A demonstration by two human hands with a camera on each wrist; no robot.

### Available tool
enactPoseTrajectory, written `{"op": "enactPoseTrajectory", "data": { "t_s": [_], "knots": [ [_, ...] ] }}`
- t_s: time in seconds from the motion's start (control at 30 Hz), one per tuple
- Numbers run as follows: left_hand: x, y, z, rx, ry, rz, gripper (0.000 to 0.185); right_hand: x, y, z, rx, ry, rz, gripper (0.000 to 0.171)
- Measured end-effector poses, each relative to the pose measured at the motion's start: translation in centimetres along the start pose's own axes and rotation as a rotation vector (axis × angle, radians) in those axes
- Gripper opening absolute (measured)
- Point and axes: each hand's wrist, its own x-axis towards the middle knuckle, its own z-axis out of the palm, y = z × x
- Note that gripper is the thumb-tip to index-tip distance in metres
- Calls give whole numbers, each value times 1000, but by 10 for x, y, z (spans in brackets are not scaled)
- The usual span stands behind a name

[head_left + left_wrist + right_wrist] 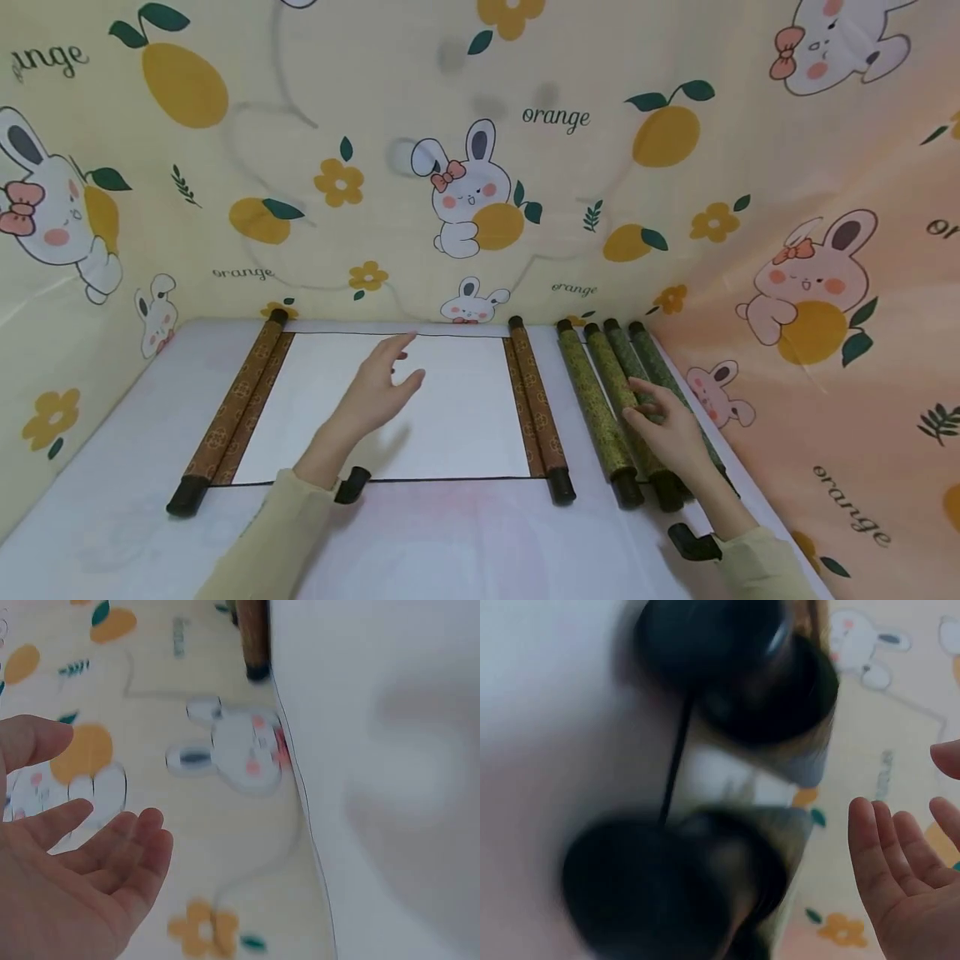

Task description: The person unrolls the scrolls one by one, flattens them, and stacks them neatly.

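An unrolled scroll lies on the white table, its blank white sheet (450, 417) running between brown patterned rollers (236, 400) (536, 392) with black end caps. Over the sheet is my left hand (378, 387), fingers spread and relaxed, holding nothing; the left wrist view also shows this hand (82, 885) with an empty palm. To the right, several green patterned scroll rollers (596, 408) lie side by side. My right hand (675, 433) is above them with loosely bent fingers; whether it touches them I cannot tell. In the right wrist view, blurred black end caps (712, 637) stand close beside the hand (915, 900).
A cloth printed with rabbits and oranges (480, 83) hangs behind the table (420, 542) and along both sides. Dark wrist-camera mounts (352, 486) stick out beside each sleeve (270, 533). The green rollers lie close to the table's right edge.
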Motion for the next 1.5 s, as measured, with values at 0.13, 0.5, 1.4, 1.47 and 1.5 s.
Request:
{"op": "enactPoseTrajectory", "data": {
  "t_s": [0.13,0.5,1.4,1.47,1.5],
  "knots": [
    [17,18,28,-52,-35,4,65,2,17,-3,-33,5,9,55],
    [55,51,103,-130,-161,12,62,4,34,-10,-145,-23,-8,53],
    [85,76,221,261,-442,21,74,23,30,4,-229,-188,15,53],
    [85,78,223,280,-461,21,75,23,29,5,-233,-185,25,53],
    [85,79,225,280,-470,10,76,22,29,6,-237,-181,28,52]
  ]
}}
